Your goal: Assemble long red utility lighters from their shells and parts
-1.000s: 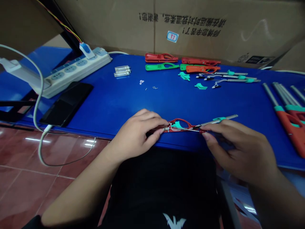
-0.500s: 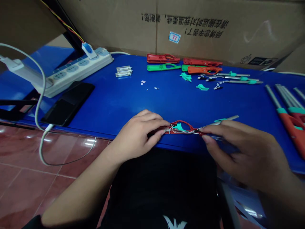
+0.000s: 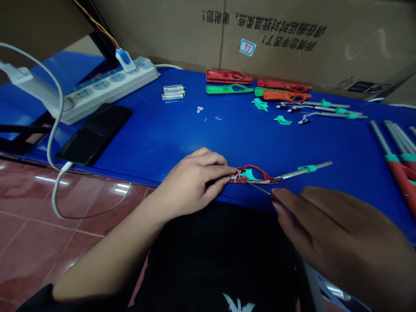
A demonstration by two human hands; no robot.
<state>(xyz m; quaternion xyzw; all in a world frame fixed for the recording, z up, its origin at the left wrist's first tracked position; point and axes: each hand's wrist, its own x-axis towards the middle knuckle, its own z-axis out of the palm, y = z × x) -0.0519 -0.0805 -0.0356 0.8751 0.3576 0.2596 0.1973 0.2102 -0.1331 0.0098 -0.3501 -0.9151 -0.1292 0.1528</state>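
Red shell (image 3: 262,171) is lying R of phone (image 3: 94,135), L hand (image 3: 198,177) clamping fingers on its phone-side end, R hand (image 3: 341,229) pinching thin tool (image 3: 260,188), teal pc (image 3: 251,175) & white wires (image 3: 238,173) already sitting inside, metal tube (image 3: 290,173) jutting away from phone, looking part-built, face not yet covered.

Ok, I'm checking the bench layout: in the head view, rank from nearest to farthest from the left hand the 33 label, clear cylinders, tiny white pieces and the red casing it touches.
1. Red casing, at the left hand's fingertips
2. Tiny white pieces, farther up the table
3. Clear cylinders, beyond and to the left
4. 33 label, on the box behind
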